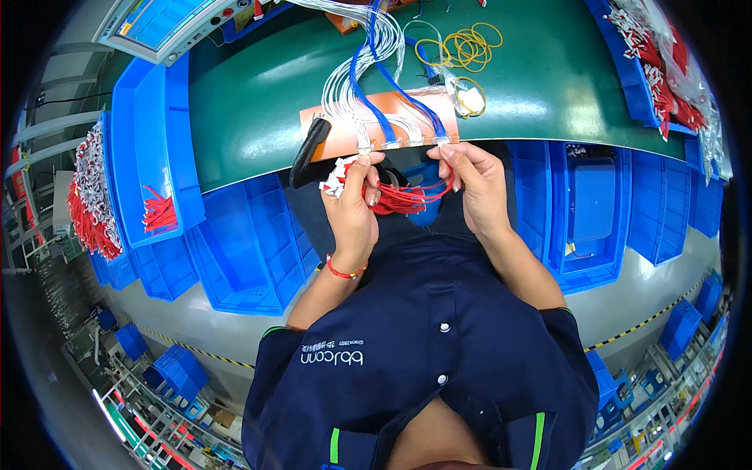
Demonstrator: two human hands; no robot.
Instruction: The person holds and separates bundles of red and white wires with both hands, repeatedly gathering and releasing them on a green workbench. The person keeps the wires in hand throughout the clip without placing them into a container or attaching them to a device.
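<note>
A bundle of red wires (399,200) with white connectors (335,177) hangs from my left hand (354,205), whose fingers are closed round it. My right hand (479,182) pinches the other end of a red wire, close against a connector socket (441,141) at the board's front edge. The plug between those fingertips is mostly hidden. The copper-coloured board (323,142) lies at the front edge of the green table (548,86). Blue cables (362,86) and white cables (337,86) run from its row of sockets toward the back.
A black strap-like piece (310,152) sits at the board's left end. Yellow rubber bands (474,45) lie behind the board. Blue bins (160,102) flank the table, some with red wire pieces (160,210). A tester with a screen (160,27) stands at the back left.
</note>
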